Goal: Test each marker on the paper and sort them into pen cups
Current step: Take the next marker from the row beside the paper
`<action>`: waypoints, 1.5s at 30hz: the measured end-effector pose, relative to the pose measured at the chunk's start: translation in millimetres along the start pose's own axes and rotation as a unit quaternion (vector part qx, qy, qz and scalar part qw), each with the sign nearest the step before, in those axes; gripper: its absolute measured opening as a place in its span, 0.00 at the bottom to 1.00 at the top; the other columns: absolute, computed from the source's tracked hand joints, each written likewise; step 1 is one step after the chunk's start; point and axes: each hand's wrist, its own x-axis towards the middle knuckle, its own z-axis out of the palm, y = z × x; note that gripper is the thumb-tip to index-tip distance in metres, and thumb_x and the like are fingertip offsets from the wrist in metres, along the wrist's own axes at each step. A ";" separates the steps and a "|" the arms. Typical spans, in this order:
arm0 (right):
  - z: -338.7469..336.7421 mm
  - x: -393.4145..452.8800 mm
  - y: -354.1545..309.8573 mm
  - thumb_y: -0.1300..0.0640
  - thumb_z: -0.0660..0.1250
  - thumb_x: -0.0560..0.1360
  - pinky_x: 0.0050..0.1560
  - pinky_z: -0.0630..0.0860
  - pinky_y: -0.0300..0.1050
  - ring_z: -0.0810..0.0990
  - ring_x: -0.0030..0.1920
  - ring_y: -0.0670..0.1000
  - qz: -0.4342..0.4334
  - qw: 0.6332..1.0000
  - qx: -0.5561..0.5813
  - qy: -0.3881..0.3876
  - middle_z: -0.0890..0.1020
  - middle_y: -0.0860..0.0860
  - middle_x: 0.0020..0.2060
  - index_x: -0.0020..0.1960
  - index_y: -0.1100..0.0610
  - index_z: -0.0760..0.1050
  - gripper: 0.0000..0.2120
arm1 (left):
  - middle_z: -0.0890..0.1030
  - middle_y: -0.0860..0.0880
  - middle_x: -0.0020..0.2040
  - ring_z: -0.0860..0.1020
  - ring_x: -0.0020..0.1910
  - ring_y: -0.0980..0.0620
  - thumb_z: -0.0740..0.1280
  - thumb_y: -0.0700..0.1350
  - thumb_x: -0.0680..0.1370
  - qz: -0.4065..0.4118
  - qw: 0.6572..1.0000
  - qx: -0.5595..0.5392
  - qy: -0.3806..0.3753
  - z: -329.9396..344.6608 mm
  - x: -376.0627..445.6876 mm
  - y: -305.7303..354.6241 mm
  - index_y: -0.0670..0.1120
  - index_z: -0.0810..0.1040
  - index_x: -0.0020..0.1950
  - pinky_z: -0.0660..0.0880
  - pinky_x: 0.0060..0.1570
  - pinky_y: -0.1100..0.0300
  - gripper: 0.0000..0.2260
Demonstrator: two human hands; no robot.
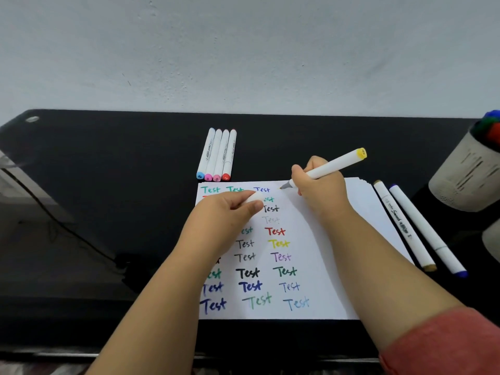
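A white paper [332,239] covered with several coloured "Test" words lies on the black desk. My right hand [319,185] grips a white marker with a yellow end cap [335,163], its uncapped tip touching the paper's top edge right of a blue "Test". My left hand [230,212] rests on the paper and pinches a white marker cap [253,198]. Several capped markers [216,155] lie side by side just beyond the paper. Two more markers [405,226] lie at the paper's right edge. A grey pen cup [468,171] holding markers stands at the far right.
The black desk [108,171] meets a pale wall at the back. A dark cable [67,228] is reflected on its left part. A second pale cup edge [492,239] shows at the right border.
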 end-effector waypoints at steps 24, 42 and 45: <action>-2.9 -0.6 -2.0 0.58 0.63 0.75 0.32 0.63 0.40 0.63 0.31 0.47 0.008 1.000 -0.014 0.021 0.65 0.51 0.29 0.35 0.56 0.60 0.15 | 0.79 0.57 0.59 0.73 0.54 0.58 0.66 0.57 0.75 -0.010 1.000 -0.009 0.007 -0.8 -0.6 -2.5 0.59 0.76 0.63 0.68 0.38 0.66 0.17; -4.3 -1.1 -2.8 0.60 0.61 0.76 0.30 0.61 0.37 0.62 0.29 0.46 0.021 0.998 -0.020 0.054 0.63 0.49 0.28 0.34 0.56 0.59 0.15 | 0.79 0.59 0.58 0.72 0.47 0.63 0.67 0.56 0.75 -0.007 1.000 -0.020 0.005 -0.1 -0.2 -3.9 0.59 0.76 0.62 0.65 0.39 0.69 0.16; -4.2 -0.5 -2.6 0.61 0.60 0.75 0.29 0.61 0.35 0.61 0.29 0.46 0.020 0.998 -0.014 0.066 0.63 0.49 0.28 0.34 0.55 0.58 0.14 | 0.79 0.58 0.58 0.72 0.50 0.62 0.67 0.56 0.75 -0.006 1.000 -0.017 0.005 -0.4 -0.4 -4.6 0.59 0.76 0.63 0.66 0.40 0.67 0.16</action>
